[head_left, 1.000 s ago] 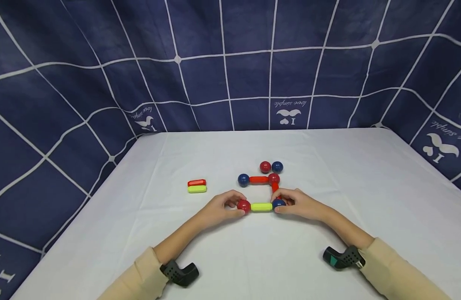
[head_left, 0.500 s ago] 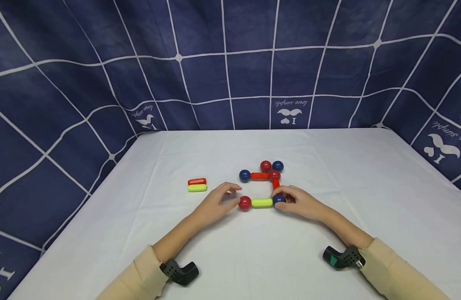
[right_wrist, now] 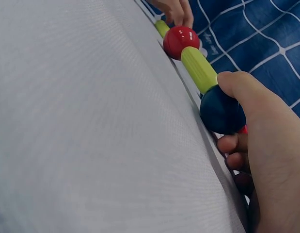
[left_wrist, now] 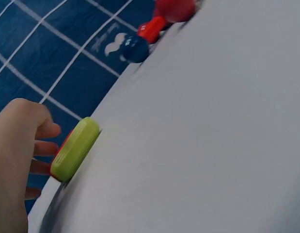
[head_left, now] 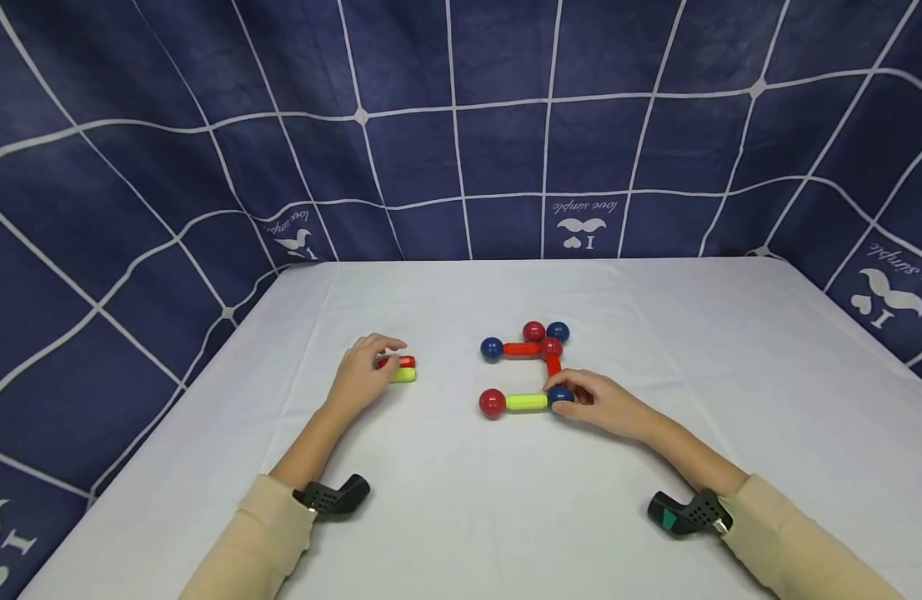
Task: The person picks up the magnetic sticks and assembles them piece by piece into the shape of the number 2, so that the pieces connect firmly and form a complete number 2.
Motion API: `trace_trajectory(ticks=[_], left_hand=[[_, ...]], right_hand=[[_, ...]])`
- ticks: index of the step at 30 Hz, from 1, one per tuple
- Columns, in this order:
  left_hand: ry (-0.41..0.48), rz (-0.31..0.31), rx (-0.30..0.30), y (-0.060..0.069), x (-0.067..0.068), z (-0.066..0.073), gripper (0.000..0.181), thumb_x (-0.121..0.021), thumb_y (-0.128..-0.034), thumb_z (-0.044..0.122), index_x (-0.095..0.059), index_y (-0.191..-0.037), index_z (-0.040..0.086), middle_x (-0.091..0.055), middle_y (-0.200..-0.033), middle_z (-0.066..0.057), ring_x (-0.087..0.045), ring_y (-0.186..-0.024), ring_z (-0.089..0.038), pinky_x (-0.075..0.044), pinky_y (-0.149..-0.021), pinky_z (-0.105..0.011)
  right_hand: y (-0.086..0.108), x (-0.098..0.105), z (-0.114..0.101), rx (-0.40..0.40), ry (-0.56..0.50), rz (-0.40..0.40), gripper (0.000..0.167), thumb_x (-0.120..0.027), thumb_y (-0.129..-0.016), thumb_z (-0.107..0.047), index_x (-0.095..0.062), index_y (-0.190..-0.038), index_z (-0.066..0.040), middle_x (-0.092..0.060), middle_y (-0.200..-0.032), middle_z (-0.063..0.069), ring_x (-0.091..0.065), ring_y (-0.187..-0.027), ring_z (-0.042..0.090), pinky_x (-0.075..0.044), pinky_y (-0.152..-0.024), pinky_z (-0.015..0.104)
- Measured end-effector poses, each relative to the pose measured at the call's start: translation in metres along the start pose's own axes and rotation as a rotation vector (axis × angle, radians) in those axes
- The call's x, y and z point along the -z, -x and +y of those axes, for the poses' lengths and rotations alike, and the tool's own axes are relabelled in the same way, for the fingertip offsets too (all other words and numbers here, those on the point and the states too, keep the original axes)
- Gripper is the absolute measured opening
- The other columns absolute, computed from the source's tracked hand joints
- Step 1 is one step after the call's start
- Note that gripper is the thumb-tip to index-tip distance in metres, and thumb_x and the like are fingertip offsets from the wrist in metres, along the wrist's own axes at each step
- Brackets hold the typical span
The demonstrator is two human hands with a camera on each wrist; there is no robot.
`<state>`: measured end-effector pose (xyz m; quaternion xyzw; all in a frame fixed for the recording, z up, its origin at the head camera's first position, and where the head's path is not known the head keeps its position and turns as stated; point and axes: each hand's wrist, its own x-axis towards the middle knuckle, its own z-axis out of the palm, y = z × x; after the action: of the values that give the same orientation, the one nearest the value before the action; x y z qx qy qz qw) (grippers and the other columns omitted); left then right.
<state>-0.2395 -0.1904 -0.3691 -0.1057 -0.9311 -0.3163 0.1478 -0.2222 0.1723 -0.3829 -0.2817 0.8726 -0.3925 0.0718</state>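
Observation:
My right hand (head_left: 603,403) pinches the near blue ball (head_left: 559,396) between thumb and fingers; in the right wrist view the thumb lies on the blue ball (right_wrist: 221,110). From that ball a yellow-green rod (head_left: 526,402) runs left to a red ball (head_left: 493,403), and a red rod (head_left: 553,364) runs back to another red ball (head_left: 551,347). My left hand (head_left: 359,377) is over the left end of a loose red rod (head_left: 406,362) and a loose yellow-green rod (head_left: 404,375), fingers spread around them. In the left wrist view the fingers are beside the yellow-green rod (left_wrist: 76,149).
Another red rod (head_left: 522,349) joins the back red ball to a blue ball (head_left: 492,349) on its left. Behind stand a red ball (head_left: 533,332) and a blue ball (head_left: 558,332). A dark blue checked curtain (head_left: 498,150) hangs behind the white table (head_left: 506,500).
My left hand has let go of the near red ball and moved left to the two loose rods. My right hand still holds the blue ball, nearly unmoved.

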Motion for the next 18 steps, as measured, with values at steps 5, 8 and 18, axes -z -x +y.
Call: trace_trajectory(ticks=[5, 8, 18], left_hand=[[-0.008, -0.133, 0.055, -0.0013, 0.0015, -0.0097, 0.032, -0.056, -0.0873, 0.03, -0.064, -0.112, 0.011, -0.06, -0.108, -0.008, -0.049, -0.103, -0.025, -0.034, -0.09, -0.045], [-0.005, -0.185, 0.068, -0.0024, 0.0007, -0.0088, 0.035, -0.057, -0.0866, 0.031, -0.063, -0.113, 0.01, -0.059, -0.107, -0.008, -0.047, -0.105, -0.025, -0.035, -0.091, -0.046], [0.133, -0.232, 0.213, -0.0046, -0.0015, -0.0094, 0.035, -0.057, -0.0862, 0.028, -0.059, -0.114, 0.007, -0.055, -0.114, -0.012, -0.044, -0.105, -0.025, -0.037, -0.089, -0.041]], right_hand=[[0.0002, 0.0002, -0.0004, -0.001, 0.002, -0.003, 0.027, -0.062, -0.085, -0.03, -0.057, -0.11, -0.023, -0.05, -0.089, -0.001, -0.045, -0.08, 0.015, -0.038, -0.063, 0.022], [-0.0002, 0.0004, -0.0015, 0.002, -0.004, -0.005, 0.027, -0.063, -0.084, -0.03, -0.057, -0.11, -0.023, -0.051, -0.089, -0.001, -0.045, -0.08, 0.016, -0.038, -0.063, 0.022], [-0.0011, -0.0014, 0.0, 0.015, -0.012, -0.008, 0.026, -0.063, -0.084, -0.029, -0.057, -0.108, -0.021, -0.05, -0.088, -0.001, -0.045, -0.077, 0.015, -0.038, -0.063, 0.022]])
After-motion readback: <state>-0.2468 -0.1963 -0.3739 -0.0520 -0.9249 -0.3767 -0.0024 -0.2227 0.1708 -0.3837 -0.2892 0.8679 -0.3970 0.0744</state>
